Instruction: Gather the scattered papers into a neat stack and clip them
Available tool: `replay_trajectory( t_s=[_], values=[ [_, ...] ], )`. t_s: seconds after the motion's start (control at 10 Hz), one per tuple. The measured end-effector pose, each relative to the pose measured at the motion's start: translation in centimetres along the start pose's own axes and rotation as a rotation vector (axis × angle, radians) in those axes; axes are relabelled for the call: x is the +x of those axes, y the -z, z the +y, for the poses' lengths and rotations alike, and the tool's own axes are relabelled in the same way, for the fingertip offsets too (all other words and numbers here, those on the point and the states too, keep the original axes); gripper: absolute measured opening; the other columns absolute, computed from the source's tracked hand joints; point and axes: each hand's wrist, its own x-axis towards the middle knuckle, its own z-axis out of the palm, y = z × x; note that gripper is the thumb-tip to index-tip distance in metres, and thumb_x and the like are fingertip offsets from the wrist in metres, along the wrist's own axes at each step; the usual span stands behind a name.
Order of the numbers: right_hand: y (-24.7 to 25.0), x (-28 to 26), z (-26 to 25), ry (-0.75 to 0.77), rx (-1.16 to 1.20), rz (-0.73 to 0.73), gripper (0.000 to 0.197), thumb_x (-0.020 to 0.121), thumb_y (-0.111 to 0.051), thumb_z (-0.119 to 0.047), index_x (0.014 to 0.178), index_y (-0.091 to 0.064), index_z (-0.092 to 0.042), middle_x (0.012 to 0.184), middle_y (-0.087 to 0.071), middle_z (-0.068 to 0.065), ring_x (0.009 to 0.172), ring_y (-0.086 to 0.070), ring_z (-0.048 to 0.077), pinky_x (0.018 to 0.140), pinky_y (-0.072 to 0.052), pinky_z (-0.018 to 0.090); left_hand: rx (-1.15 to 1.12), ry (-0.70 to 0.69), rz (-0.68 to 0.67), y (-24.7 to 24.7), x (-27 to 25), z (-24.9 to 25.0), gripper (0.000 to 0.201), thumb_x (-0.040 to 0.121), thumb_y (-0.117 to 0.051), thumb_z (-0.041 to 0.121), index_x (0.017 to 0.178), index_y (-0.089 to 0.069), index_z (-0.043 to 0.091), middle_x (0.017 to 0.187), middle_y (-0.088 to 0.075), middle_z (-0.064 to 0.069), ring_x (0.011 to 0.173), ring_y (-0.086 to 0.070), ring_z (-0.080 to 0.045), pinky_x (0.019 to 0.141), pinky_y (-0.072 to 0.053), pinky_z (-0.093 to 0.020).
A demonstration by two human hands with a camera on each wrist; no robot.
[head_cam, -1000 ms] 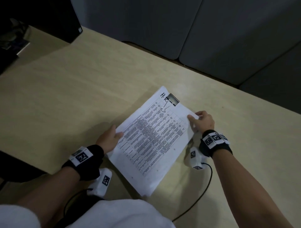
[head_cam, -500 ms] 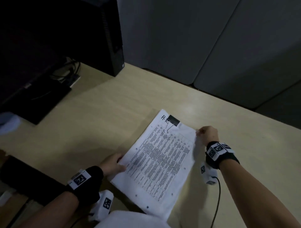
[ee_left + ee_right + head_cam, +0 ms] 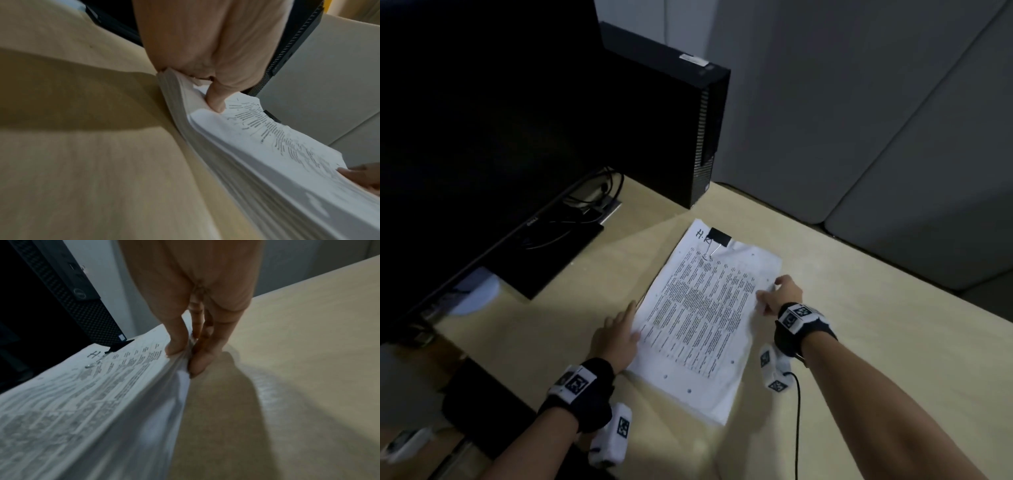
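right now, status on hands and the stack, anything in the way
Left hand grips the stack's left edge, thumb on top. Right hand pinches its right edge. Clip on at the top. Computer tower stands just beyond.
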Motion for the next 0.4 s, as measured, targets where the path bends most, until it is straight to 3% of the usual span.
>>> replay_trajectory(
  t_s=[0.1, 0.2, 0.3, 0.4],
  values=[
    [0.2, 0.4, -1.2, -0.004, -0.058, 0.055, 0.026, 0.086, -0.064, -0.014, 0.105, -0.052, -0.003, 0.097, -0.059, 0.012, 0.061, -0.061, 0.026, 0.051, -0.052, 0.033, 0.061, 0.003, 0.019, 1.0, 1.1, -0.3, 0.065, 0.098, -0.039, 0.025, 0.151, -0.002, 0.017, 0.153, -0.027, -0.004, 0.131, -0.034, -0.028, 0.100, -0.035, -0.037],
    [0.0, 1.1, -2.1, 0.027, -0.133, 0.083, 0.018, 0.088, -0.060, -0.017, 0.099, -0.056, -0.002, 0.103, -0.064, 0.018, 0.071, -0.058, 0.027, 0.062, -0.048, 0.030, 0.090, 0.026, 0.101, 1.1, 0.8, 0.3, 0.066, 0.098, -0.040, 0.026, 0.151, -0.002, 0.015, 0.149, -0.030, -0.009, 0.130, -0.036, -0.027, 0.100, -0.034, -0.038],
    [0.1, 1.5, -3.1, 0.044, -0.126, 0.080, 0.025, 0.092, -0.055, -0.020, 0.107, -0.056, 0.000, 0.111, -0.062, 0.020, 0.084, -0.057, 0.031, 0.068, -0.042, 0.031, 0.014, 0.047, 0.233, 0.2, 0.7, 0.9, 0.063, 0.096, -0.043, 0.021, 0.151, -0.011, 0.016, 0.147, -0.032, -0.006, 0.130, -0.036, -0.025, 0.103, -0.030, -0.035],
    [0.3, 1.1, -2.5, 0.073, -0.146, 0.055, 0.032, 0.094, -0.051, -0.026, 0.111, -0.057, 0.000, 0.115, -0.061, 0.020, 0.105, -0.057, 0.035, 0.079, -0.043, 0.033, -0.137, 0.060, 0.369, -0.5, -0.1, 0.2, 0.056, 0.091, -0.052, 0.015, 0.144, -0.034, 0.016, 0.142, -0.042, -0.008, 0.123, -0.043, -0.030, 0.101, -0.032, -0.040]
  ],
)
